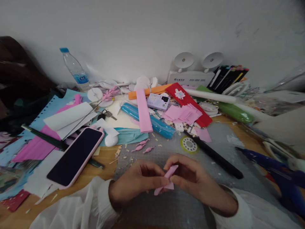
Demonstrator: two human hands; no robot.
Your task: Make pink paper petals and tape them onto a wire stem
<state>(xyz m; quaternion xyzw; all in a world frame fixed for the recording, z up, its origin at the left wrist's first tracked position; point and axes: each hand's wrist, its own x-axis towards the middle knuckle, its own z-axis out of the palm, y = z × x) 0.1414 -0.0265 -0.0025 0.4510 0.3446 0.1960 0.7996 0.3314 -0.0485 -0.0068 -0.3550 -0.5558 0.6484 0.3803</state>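
Note:
Between my two hands, above the grey cutting mat [133, 162], is a small folded piece of pink crepe paper [171, 172]. My left hand [140, 179] pinches its lower left part between thumb and fingers. On the other side, my right hand [193, 178] grips the piece near its upper right part, fingers curled. Just beyond my left hand, several small twisted pink paper buds [140, 147] lie on the mat. Farther off sits a loose stack of pink paper squares [182, 114]. A long pink paper strip [144, 111] lies across a wrapped blue roll [157, 124].
At left are a phone [76, 157], keys [109, 114] and a water bottle [75, 70]. To the right lie a yellow tape roll [189, 144], a black stick-like tool [219, 157] and a blue glue gun [274, 171]. A white double-headed lamp [190, 76] stands by the wall.

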